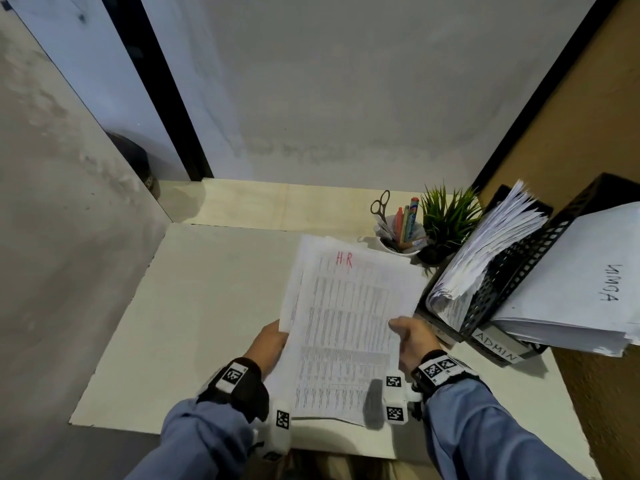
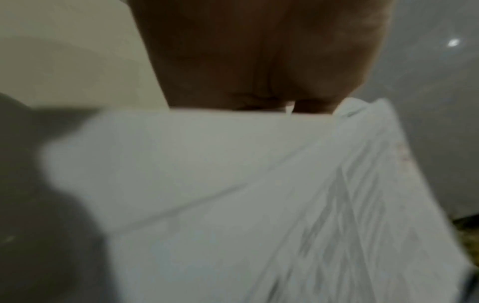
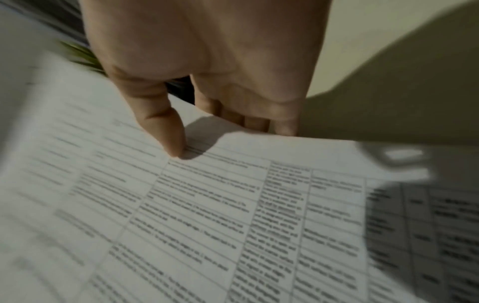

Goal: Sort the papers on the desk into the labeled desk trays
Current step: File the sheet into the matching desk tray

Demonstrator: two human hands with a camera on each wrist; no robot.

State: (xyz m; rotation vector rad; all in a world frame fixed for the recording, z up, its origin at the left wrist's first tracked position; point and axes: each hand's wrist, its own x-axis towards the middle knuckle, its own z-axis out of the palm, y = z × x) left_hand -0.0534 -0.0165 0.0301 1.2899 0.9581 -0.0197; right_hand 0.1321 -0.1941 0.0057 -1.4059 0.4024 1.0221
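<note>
A stack of printed papers [image 1: 343, 320] with "H.R" in red on the top sheet is held above the desk between both hands. My left hand [image 1: 272, 344] grips its left edge, fingers hidden under the sheets [image 2: 207, 194]. My right hand [image 1: 410, 339] pinches the right edge, thumb [image 3: 168, 131] on the printed top sheet [image 3: 233, 215] and fingers curled below. To the right stand black mesh desk trays [image 1: 512, 271]; the front one bears an "ADMIN" label [image 1: 497, 346] and holds a thick pile of sheets [image 1: 585, 282]. Another tray behind is stuffed with tilted papers [image 1: 491, 247].
A white cup [image 1: 401, 237] with scissors and pens and a small green plant [image 1: 446, 220] stand at the back right, just beyond the stack. A pale desk mat [image 1: 194, 306] lies on the desk's left half. Walls close in on the left, back and right.
</note>
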